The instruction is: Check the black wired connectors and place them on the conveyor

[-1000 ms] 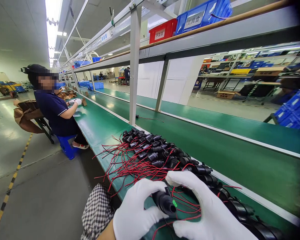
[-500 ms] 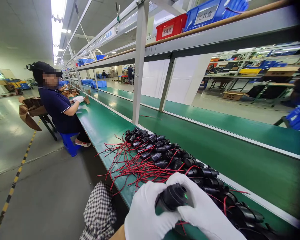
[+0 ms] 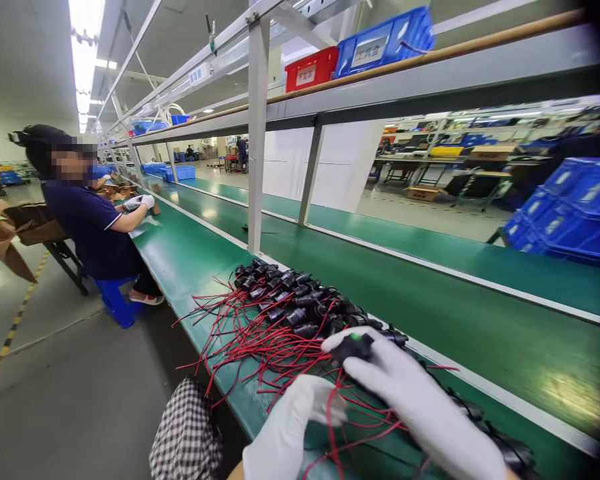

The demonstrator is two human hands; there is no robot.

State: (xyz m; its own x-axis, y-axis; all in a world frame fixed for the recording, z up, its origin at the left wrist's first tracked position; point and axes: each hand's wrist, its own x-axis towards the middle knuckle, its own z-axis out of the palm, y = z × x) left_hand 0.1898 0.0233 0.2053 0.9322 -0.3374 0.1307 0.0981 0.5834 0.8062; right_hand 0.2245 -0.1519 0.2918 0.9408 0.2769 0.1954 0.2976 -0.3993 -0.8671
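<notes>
My right hand [image 3: 380, 363], in a white glove, grips a black cylindrical part [image 3: 353, 348] with a green spot on top; its exact kind I cannot make out. Red wires hang below this part. Lower and to its left, my gloved left hand [image 3: 295, 417] has its fingers curved and apart, the fingertips blurred by motion. A red wire crosses in front of those fingertips. Under and beyond both hands lie rows of similar black parts [image 3: 295, 317], their red and black wires [image 3: 265, 350] spread toward the near edge of the green bench [image 3: 180, 247].
A grey post [image 3: 257, 140] rises behind the parts and carries a shelf. On that shelf sit a red bin [image 3: 310, 69] and a blue bin [image 3: 380, 47]. A co-worker [image 3: 87, 213] sits at the left along the bench. Blue crates [image 3: 570, 207] are stacked at the right.
My left hand has come off the black part and dropped lower. My right hand now holds the part alone, farther forward over the rows. The view has turned slightly right.
</notes>
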